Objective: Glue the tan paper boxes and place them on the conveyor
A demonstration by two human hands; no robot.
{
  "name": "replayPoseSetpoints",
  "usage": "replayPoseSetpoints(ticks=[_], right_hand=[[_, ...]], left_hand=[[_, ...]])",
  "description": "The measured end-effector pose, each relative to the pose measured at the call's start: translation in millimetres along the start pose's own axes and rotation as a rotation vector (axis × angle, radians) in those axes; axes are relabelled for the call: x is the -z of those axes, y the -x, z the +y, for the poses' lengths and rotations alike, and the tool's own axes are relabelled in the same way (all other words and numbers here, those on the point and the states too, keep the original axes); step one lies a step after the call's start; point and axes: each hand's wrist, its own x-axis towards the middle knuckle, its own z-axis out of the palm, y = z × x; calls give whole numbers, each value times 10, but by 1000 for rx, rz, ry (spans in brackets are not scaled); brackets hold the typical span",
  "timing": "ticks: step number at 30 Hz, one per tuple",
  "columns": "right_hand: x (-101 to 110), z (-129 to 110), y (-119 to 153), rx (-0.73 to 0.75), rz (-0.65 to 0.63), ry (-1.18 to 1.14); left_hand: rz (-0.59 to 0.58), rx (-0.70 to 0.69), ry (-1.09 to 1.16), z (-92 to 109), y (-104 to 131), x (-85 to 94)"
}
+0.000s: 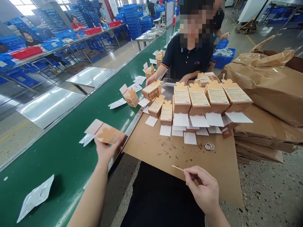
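My left hand [105,151] is wrapped round a brown carton [110,134] with its white flap standing out, at the near edge of the green conveyor belt [71,157]. A silver foil pouch [86,139] lies on the belt just behind that carton. Over the brown cardboard sheet [146,145], my right hand [202,186] pinches a thin cotton swab [177,167] between thumb and forefinger, its pale tip pointing left. A small clear round dish [209,146] rests beyond this hand, with dark specks scattered beside it.
Upright and stacked brown cartons [182,97] with white flaps fill the cardboard's far side. A co-worker [189,60] in a dark shirt sits behind them, one hand near a carton. Large brown paper-wrapped bundles [265,88] stand at right. Another foil pouch [35,198] lies on the belt.
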Motion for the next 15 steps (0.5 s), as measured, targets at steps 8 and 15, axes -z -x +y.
replayPoseSetpoints(ticks=[8, 15], right_hand=[[116, 16, -110, -19, 45, 10], [389, 4, -47, -83, 261, 76]], left_hand=[[195, 30, -210, -41, -163, 194], [501, -548, -166, 228, -60, -57]])
